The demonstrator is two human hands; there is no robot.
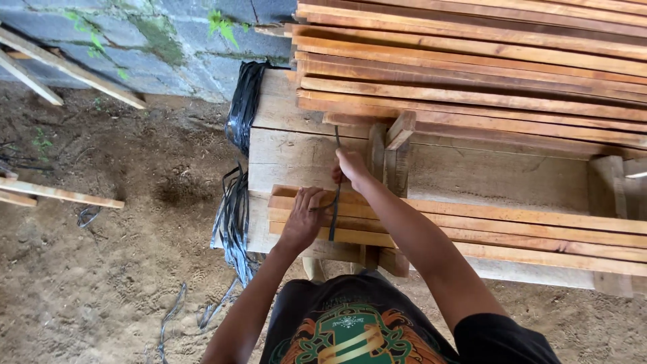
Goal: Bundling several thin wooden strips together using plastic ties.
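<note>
Both hands are busy at the near bundle of wooden slats [472, 229] lying along the front of the bench [303, 152]. Left hand [303, 219] presses flat on the slat ends, fingers spread, with a dark strap [334, 216] running just beside its fingertips. Right hand [350, 168] is closed around that strap, pinching it above the bundle and drawing it up taut; the strap runs on over the bench top toward the far stack.

The bundle's left ends sit close to the bench's left edge, with bare dirt ground [101, 269] beyond it, so that side is open. To the right the slats run out of view, cut off by the picture's edge. How the strap passes beneath the bundle is hidden, and whether it is knotted I cannot tell.

A larger stack of slats [472, 67] fills the far side of the bench. Two upright wooden blocks [397, 155] stand just beside the right hand, crowding it. A hank of black strapping [244, 108] hangs over the bench's left end, trailing down to the ground. Loose boards [60, 192] lie on the dirt, and a stone wall [168, 40] stands behind.
</note>
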